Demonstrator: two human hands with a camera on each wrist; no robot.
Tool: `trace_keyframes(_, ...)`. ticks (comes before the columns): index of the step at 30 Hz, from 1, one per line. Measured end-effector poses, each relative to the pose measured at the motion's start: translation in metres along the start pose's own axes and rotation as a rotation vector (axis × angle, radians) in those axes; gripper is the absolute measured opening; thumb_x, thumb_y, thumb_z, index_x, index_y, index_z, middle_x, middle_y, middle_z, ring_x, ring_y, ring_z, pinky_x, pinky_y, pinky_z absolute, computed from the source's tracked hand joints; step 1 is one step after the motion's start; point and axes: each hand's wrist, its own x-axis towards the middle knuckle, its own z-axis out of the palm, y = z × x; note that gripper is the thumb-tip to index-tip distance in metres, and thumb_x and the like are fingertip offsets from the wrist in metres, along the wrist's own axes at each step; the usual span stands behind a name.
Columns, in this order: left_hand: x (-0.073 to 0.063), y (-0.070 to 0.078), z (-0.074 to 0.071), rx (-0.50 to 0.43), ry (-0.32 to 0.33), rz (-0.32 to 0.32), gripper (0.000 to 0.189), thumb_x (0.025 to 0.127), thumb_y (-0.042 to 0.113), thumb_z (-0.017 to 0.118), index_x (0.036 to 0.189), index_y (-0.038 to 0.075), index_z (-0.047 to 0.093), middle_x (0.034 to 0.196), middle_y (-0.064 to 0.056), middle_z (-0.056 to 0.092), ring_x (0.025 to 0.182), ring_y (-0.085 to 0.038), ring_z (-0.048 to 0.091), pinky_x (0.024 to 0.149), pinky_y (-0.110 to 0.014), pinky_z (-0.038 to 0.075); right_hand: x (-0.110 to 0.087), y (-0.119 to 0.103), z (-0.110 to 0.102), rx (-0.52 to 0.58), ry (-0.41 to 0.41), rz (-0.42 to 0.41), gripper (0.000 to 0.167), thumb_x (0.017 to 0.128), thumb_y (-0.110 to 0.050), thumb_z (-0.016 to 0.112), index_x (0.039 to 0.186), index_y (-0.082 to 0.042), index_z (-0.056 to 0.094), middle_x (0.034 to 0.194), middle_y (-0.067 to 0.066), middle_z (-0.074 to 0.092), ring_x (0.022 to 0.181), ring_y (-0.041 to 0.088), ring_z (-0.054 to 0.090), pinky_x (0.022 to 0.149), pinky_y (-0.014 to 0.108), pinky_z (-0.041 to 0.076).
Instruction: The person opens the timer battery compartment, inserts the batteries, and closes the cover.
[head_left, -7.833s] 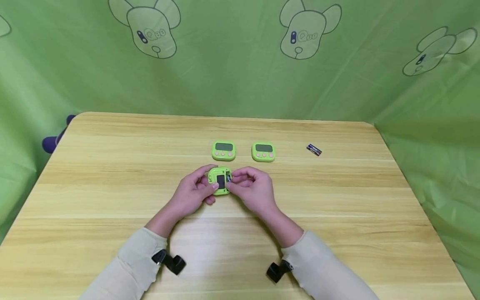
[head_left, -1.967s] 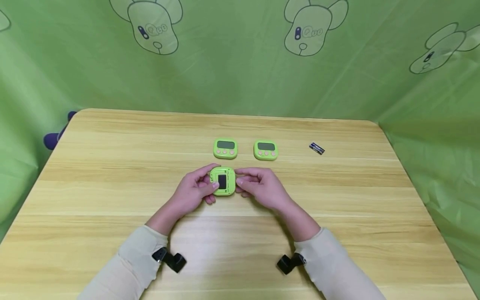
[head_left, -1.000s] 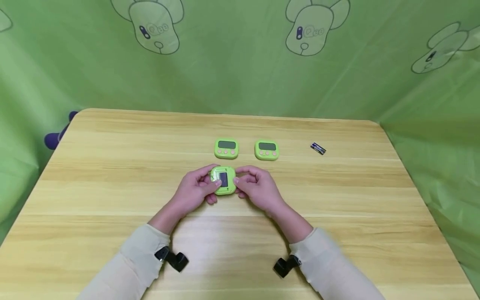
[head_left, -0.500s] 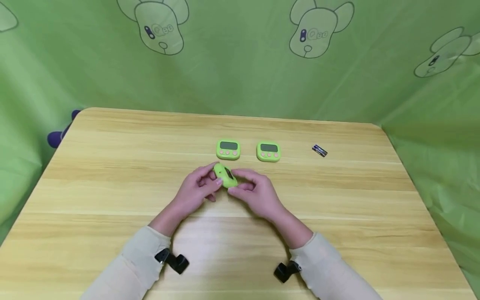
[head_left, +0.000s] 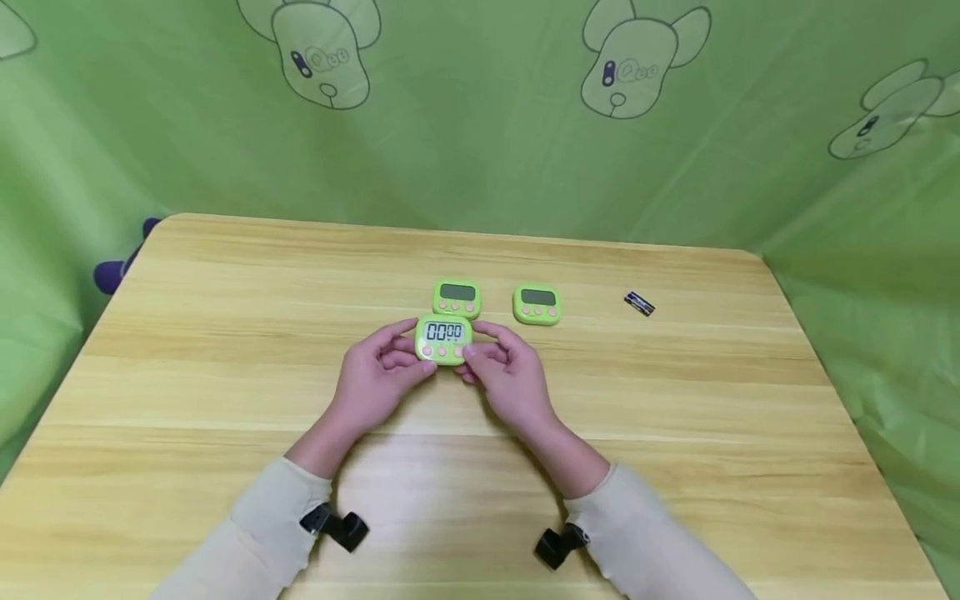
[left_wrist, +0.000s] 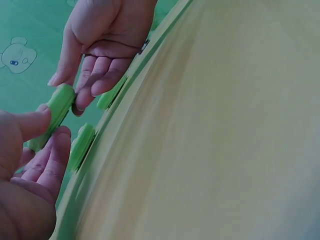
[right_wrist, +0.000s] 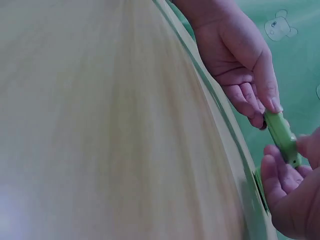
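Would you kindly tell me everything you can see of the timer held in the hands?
The held timer is rounded and green, plastic by its look, with a light display reading 00 00 in dark digits above a row of three pink buttons. It is off the table, its face toward the head camera. The left hand grips one side and the right hand the other, its thumb beside the rightmost button.

Held green timer (head_left: 443, 340) at 00 00
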Motion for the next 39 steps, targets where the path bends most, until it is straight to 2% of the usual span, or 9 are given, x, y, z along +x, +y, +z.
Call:
trace_keyframes(6,0.003,0.002,-0.016,0.048,0.046,-0.048,0.055,0.085,0.000,0.078,0.136,0.001,0.057,0.110,-0.015,0.066,0.086,-0.019,0.070,0.075,-0.024,0.058,0.007,0.003,0.018,-0.089,-0.006,-0.067,0.058,0.082,0.006,0.079,0.136,-0.001,0.059,0.101,0.013,0.073,0.086,0.022,0.073,0.078,0.029,0.059)
trace_keyframes(9,0.005,0.002,-0.024,0.062,0.063,-0.062,0.055,0.086,-0.001,0.077,0.137,-0.001,0.056,0.114,-0.017,0.063,0.086,-0.016,0.070,0.075,-0.022,0.057,0.014,0.003,0.030,-0.148,0.021,-0.132,0.054,0.080,0.005,0.081,0.131,0.003,0.061,0.101,0.015,0.073,0.086,0.021,0.073,0.077,0.026,0.059)
trace_keyframes(13,0.010,0.000,-0.038,0.070,0.086,-0.064,0.054,0.087,-0.003,0.075,0.138,-0.004,0.055,0.116,-0.020,0.060,0.085,-0.012,0.068,0.075,-0.020,0.057,0.025,0.004,0.046,-0.198,0.053,-0.173,0.048,0.079,0.002,0.083,0.124,0.005,0.065,0.102,0.016,0.072,0.087,0.019,0.073,0.075,0.024,0.058)
trace_keyframes(22,0.021,-0.006,-0.066,0.126,0.127,-0.083,0.052,0.086,-0.008,0.074,0.135,-0.007,0.056,0.117,-0.023,0.059,0.084,-0.009,0.064,0.075,-0.017,0.056,0.045,0.006,0.077,-0.247,0.058,-0.124,0.048,0.079,-0.005,0.085,0.123,0.001,0.067,0.108,0.014,0.072,0.086,0.012,0.072,0.071,0.019,0.057)
trace_keyframes(27,0.028,-0.006,-0.080,0.231,0.141,-0.090,0.052,0.087,-0.005,0.073,0.136,-0.007,0.056,0.115,-0.021,0.059,0.088,-0.014,0.062,0.074,-0.014,0.053,0.056,0.006,0.096,-0.280,0.067,-0.119,0.049,0.080,-0.007,0.085,0.125,0.001,0.067,0.109,0.012,0.071,0.079,0.008,0.070,0.066,0.018,0.057)
trace_keyframes(31,0.035,-0.006,-0.089,0.319,0.136,-0.104,0.052,0.089,-0.003,0.072,0.137,-0.007,0.054,0.115,-0.021,0.059,0.093,-0.021,0.060,0.074,-0.013,0.051,0.064,0.006,0.105,-0.350,0.078,-0.121,0.049,0.081,-0.011,0.085,0.125,0.000,0.067,0.110,0.010,0.071,0.072,0.005,0.066,0.061,0.018,0.056)
trace_keyframes(35,0.043,-0.007,-0.093,0.363,0.115,-0.105,0.051,0.090,-0.002,0.071,0.137,-0.007,0.055,0.114,-0.021,0.058,0.093,-0.024,0.058,0.072,-0.015,0.049,0.070,0.007,0.109,-0.454,0.104,-0.142,0.050,0.082,-0.017,0.085,0.127,-0.004,0.067,0.111,0.007,0.069,0.071,0.004,0.063,0.062,0.018,0.054)
trace_keyframes(39,0.050,-0.006,-0.095,0.404,0.099,-0.110,0.051,0.091,0.000,0.071,0.138,-0.008,0.053,0.115,-0.021,0.057,0.094,-0.025,0.055,0.073,-0.020,0.048,0.075,0.006,0.111,-0.566,0.121,-0.164,0.049,0.084,-0.023,0.083,0.128,-0.007,0.068,0.108,0.003,0.068,0.082,0.009,0.062,0.072,0.022,0.052)
